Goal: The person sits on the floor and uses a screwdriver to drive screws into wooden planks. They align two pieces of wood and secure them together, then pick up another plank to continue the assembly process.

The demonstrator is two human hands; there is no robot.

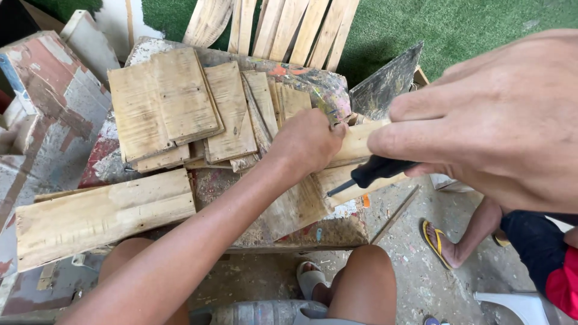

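Two hands at work over a paint-stained table (301, 78), seen from the head camera. Left hand (307, 141) reaching forward from the lower left, fingers curled down over the near end of a pale wooden strip (361, 141) and pressing it against the table top. Grip of that hand closed around the strip's end, knuckles up. Right hand (500, 120) close to the camera at the right, large and slightly blurred, fingers wrapped shut around the black handle of a screwdriver (376, 171). Dark metal shaft pointing down and to the left, tip just beside a second wooden strip (343, 180) lying under the first; whether tip touches wood, cannot tell. Several flat wooden boards (162, 102) stacked and overlapping on the table's far left part, well apart from the tool. One long plank (102, 213) lying across the near left edge. More slats (289, 27) fanned out beyond the table, on green turf (481, 24). Below, own bare knees (361, 283) and a grey sandal (310, 280) on a dusty concrete floor (415, 265). At the right, another person's foot in a yellow flip-flop (439, 244).
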